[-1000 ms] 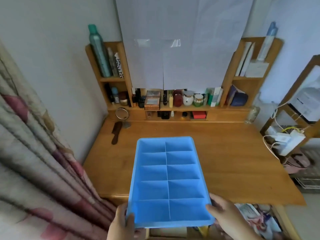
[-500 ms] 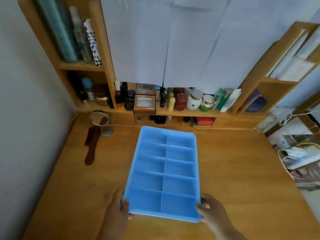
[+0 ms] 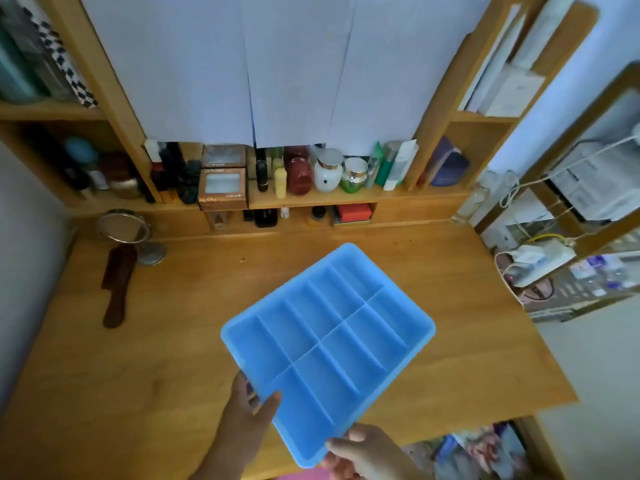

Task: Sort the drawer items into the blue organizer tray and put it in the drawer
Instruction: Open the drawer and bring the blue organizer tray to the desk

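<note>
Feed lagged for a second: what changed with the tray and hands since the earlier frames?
The blue organizer tray has swung clockwise, its far end now pointing right, over the desk. Both the left hand and right hand still grip its near end. Its compartments remain empty.

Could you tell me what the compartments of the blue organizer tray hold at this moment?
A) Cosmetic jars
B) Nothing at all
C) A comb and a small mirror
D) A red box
B: every compartment of the blue organizer tray shows only bare blue floor, while the left hand and right hand grip its near end over the wooden desk.
</note>
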The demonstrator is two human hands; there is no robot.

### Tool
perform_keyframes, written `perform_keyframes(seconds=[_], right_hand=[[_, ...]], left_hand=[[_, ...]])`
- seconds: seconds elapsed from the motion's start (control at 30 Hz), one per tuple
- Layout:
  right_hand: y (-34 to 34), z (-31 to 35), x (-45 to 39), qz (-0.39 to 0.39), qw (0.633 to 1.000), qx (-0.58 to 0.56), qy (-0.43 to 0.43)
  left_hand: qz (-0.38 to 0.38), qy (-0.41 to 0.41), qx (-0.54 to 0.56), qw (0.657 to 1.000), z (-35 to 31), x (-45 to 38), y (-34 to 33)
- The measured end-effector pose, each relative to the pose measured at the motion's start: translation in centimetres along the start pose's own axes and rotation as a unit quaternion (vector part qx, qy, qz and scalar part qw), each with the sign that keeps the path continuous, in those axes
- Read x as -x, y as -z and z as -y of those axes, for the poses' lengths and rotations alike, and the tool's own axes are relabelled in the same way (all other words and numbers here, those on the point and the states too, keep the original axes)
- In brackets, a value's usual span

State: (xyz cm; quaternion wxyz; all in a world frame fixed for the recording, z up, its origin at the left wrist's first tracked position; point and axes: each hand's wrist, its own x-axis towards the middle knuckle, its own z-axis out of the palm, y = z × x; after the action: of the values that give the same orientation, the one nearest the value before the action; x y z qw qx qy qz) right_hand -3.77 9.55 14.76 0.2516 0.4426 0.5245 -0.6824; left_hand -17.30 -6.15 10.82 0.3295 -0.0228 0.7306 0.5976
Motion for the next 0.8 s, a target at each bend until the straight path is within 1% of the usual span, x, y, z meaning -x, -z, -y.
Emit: perform_keyframes(seconds=[0.07, 0.1, 0.13, 0.2, 0.27, 0.33, 0.47, 0.57, 0.6, 0.63, 0.67, 0.7, 0.73, 0.77, 0.8], right_hand=[[0.6, -0.9, 0.8, 0.015, 0.999, -0.036, 0.004], [1.5, -1.2, 1.1, -0.004, 0.996, -0.093, -0.001], [2.8, -1.5, 1.4, -0.048, 0.987, -0.155, -0.007], [6.2, -1.3, 1.6, -0.161, 0.954, -0.252, -0.006], [9.3, -1.4, 2.0, -0.219, 0.934, -0.280, 0.009], [11.1, -1.9, 2.4, -0.226, 0.927, -0.300, 0.018], [12.7, -3.9, 2.7, -0.205, 0.922, -0.324, 0.051], [13.3, -4.5, 2.9, -0.189, 0.925, -0.319, 0.086], [13.5, -4.6, 3.0, -0.180, 0.930, -0.305, 0.095], [13.7, -5.1, 3.1, -0.173, 0.938, -0.280, 0.109], [14.0, -5.7, 3.3, -0.167, 0.948, -0.239, 0.124], [14.5, -6.8, 3.3, -0.167, 0.962, -0.164, 0.139], [15.1, -8.2, 3.3, -0.170, 0.973, -0.042, 0.148], [15.8, -9.9, 3.3, -0.175, 0.967, 0.110, 0.151], [16.6, -11.7, 3.2, -0.169, 0.940, 0.255, 0.148]], left_hand=[[-0.001, -0.010, -0.047, 0.999, 0.3, 1.1, -1.8], [-0.002, -0.020, -0.084, 0.996, 0.3, 1.2, -2.4], [0.001, -0.031, -0.120, 0.992, 0.2, 1.2, -2.8], [0.000, -0.050, -0.197, 0.979, -0.3, 0.5, -3.6], [-0.002, -0.074, -0.248, 0.966, -1.3, 0.1, -4.6], [-0.010, -0.089, -0.262, 0.961, -2.2, -0.3, -5.9], [-0.013, -0.096, -0.268, 0.959, -2.1, -0.6, -8.4], [-0.020, -0.110, -0.265, 0.958, -1.7, -0.2, -9.2], [-0.032, -0.106, -0.257, 0.960, -1.7, 0.0, -9.3], [-0.061, -0.101, -0.249, 0.961, -1.7, 0.5, -9.2], [-0.106, -0.100, -0.246, 0.958, -1.6, 1.4, -9.0], [-0.158, -0.123, -0.254, 0.946, -1.4, 2.7, -8.7], [-0.195, -0.167, -0.272, 0.927, -0.7, 4.5, -8.3], [-0.201, -0.219, -0.288, 0.910, 0.5, 6.6, -8.1], [-0.172, -0.249, -0.311, 0.901, 2.3, 8.8, -8.0]])
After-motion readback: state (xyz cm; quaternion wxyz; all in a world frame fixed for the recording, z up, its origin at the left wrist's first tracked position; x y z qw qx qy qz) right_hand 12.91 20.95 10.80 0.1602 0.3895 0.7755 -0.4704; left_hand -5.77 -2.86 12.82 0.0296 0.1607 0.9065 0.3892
